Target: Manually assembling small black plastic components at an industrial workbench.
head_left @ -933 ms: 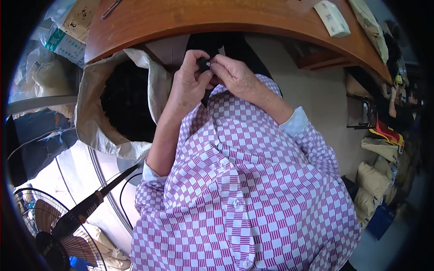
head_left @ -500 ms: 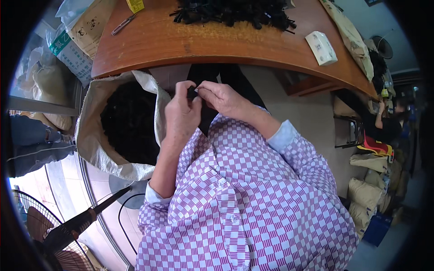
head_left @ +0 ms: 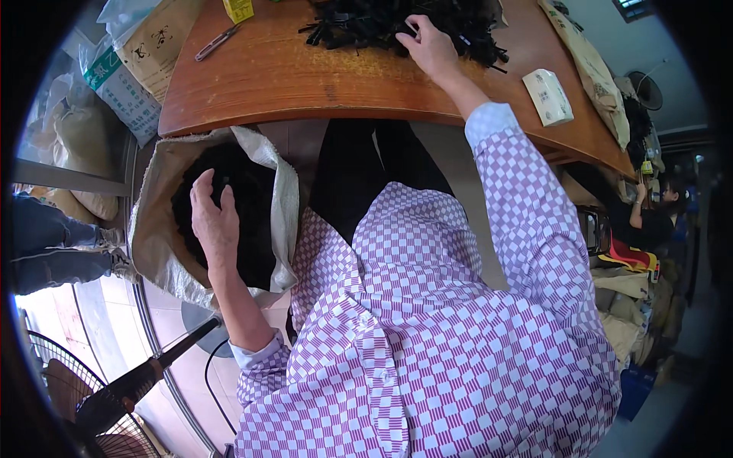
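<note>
My left hand [head_left: 215, 225] is over the mouth of a white woven sack [head_left: 286, 221], its fingers and thumb spread apart. Dark pieces [head_left: 256, 229] fill the inside of that sack, too dark to tell one from another. On the far part of the table, my right hand [head_left: 434, 52] reaches to the front of a heap of small black parts [head_left: 359, 23], thin ends sticking out. Its thumb and forefinger are curved with a gap between them, and nothing held shows there.
On the wooden table [head_left: 305, 88] lie a cutter knife [head_left: 217, 43], a small yellow box [head_left: 238, 9] and a white tissue pack [head_left: 547, 98]. A black fan [head_left: 114, 401] stands at lower left, and a person in jeans [head_left: 61, 244] is at left. Another person [head_left: 641, 214] sits at far right.
My hands were together over my lap around a small black piece. They have parted: the left moved left over the sack, the right went forward to the heap.
</note>
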The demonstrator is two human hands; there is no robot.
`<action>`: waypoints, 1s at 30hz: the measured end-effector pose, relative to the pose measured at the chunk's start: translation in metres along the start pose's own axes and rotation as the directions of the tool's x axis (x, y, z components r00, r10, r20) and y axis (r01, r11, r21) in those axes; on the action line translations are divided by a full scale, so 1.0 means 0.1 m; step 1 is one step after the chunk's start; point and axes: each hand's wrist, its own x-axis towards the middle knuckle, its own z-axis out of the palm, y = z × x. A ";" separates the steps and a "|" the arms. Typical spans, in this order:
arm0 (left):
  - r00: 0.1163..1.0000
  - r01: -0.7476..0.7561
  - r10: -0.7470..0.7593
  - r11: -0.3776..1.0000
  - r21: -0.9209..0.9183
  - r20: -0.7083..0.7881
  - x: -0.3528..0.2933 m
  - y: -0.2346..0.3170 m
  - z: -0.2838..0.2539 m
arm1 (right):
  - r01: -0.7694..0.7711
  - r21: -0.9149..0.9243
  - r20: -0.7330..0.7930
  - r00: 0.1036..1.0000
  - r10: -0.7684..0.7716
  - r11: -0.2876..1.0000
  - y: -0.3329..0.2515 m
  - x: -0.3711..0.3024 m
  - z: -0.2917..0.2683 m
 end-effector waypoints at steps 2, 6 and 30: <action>0.999 -0.001 0.004 0.998 -0.067 0.047 0.01 0.05 0.02 | 0.028 -0.042 0.059 0.998 -0.026 0.999 0.04 0.11 0.08; 0.997 -0.017 0.022 0.997 -0.075 0.069 0.00 0.07 0.04 | 0.066 -0.056 0.110 0.992 -0.060 0.996 0.23 0.28 0.12; 0.960 -0.046 0.140 0.933 -0.356 0.243 -0.03 0.77 0.25 | -0.721 0.618 0.769 0.637 -0.051 0.315 0.26 -0.05 -0.33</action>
